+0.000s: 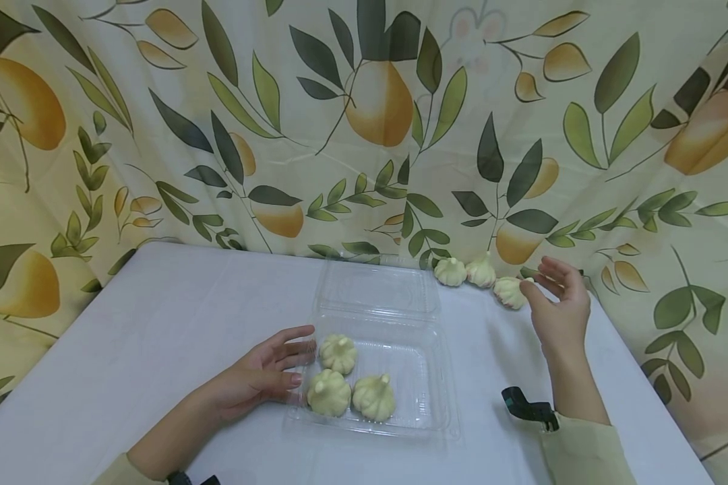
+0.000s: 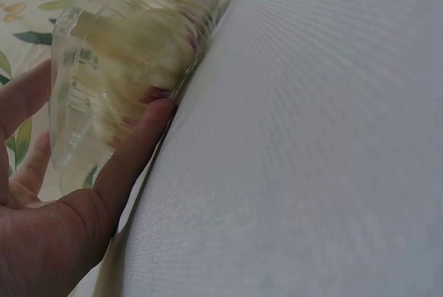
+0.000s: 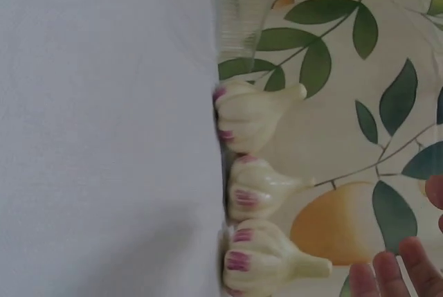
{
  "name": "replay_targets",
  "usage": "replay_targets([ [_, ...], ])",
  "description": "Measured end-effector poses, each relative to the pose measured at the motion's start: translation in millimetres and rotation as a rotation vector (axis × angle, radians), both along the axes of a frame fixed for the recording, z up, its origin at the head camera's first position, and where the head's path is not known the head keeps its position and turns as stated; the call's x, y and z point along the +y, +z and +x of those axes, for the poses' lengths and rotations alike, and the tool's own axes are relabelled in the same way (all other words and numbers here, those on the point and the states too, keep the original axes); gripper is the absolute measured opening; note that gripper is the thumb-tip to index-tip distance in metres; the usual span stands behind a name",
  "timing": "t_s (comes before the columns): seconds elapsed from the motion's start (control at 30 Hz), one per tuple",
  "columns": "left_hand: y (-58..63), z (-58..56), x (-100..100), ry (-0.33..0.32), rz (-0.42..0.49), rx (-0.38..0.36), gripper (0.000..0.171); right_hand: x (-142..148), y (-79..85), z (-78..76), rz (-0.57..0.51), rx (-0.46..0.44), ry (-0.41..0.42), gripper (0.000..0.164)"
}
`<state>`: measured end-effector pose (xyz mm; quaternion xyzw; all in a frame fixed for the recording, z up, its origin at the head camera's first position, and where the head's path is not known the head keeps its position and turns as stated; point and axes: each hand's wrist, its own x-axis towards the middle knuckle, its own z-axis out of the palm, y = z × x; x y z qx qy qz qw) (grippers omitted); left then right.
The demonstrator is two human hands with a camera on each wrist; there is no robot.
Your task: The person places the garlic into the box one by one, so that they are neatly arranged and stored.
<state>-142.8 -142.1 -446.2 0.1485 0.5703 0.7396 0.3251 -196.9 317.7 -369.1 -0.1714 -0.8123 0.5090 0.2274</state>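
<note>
Fingers of the right hand [image 1: 561, 310] spread loosely, grasping nothing, beside a garlic bulb [image 1: 509, 294] right of the clear box [image 1: 421, 384]; pinching the bulb squarely should work best, the left hand's [image 1: 261, 370] extended fingers lightly steadying the box's left side.

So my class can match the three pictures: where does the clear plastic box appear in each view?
Head: clear plastic box, lower centre, lid open.
Left wrist: the box, upper left.
Right wrist: only part of the box, top centre, above the garlic bulbs.
Shared landmark: leaf-patterned cloth.
</note>
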Motion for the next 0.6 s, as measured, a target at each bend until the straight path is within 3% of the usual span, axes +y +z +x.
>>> replay_targets([
  [0.2, 0.4, 0.6, 0, -0.005, 0.015, 0.008, 0.078, 7, -7.9, -3.3, -0.071, -0.071, -0.027, 0.056],
  [0.6, 1.9, 0.1, 1, 0.000, -0.001, -0.006, 0.082, 22, -28.0, -13.3, -0.210, -0.127, -0.058, 0.062],
])
